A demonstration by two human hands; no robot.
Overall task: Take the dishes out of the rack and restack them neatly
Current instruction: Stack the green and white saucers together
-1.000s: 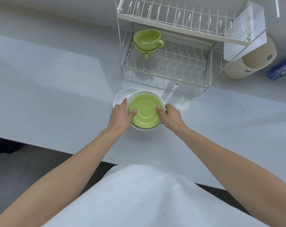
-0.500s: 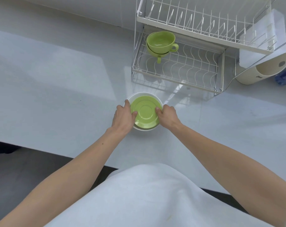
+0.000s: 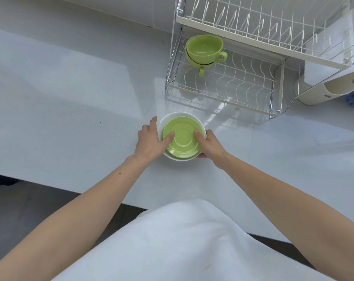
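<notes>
Gripping the white dish stack (image 3: 198, 122) on the counter (image 3: 70, 98) just in front of the wire rack (image 3: 277, 78), the left hand (image 3: 149, 138) and right hand (image 3: 210, 145) steadied its green saucer (image 3: 182, 136), while two nested green cups (image 3: 203, 50) remained on the rack's lower shelf.

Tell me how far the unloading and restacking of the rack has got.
Done: a green saucer sits on a white dish on the counter, out of the rack. In hand: the left hand and right hand grip the stack's sides, thumbs on the saucer. Left: two nested green cups sit on the rack's lower shelf; its upper tier shows no dishes.
</notes>
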